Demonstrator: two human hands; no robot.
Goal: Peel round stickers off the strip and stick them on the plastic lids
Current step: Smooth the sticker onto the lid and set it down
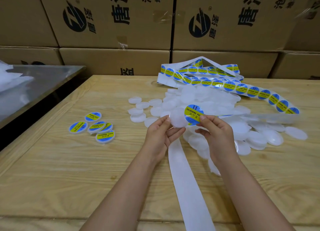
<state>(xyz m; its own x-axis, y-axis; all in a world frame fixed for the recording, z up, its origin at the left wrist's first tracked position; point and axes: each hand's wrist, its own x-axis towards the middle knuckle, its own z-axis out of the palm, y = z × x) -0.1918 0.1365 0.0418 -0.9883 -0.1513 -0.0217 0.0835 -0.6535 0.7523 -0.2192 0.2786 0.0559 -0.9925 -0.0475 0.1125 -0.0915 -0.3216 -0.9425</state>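
- Your left hand (161, 134) grips a bare plastic lid (177, 117) by its rim.
- Your right hand (215, 133) pinches a round sticker (193, 114) beside it, above the bench (69, 170).

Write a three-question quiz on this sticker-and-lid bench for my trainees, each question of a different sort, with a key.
1. True or false: the right hand pinches a round sticker while the left hand holds a plain lid.
2. Where do the stickered lids lie? A) on the table, left of the hands; B) on the table, right of the hands; C) stacked in the left hand.
3. Fill in: the stickers read "SOLDERING ____".
Key: 1 true; 2 A; 3 PASTE.
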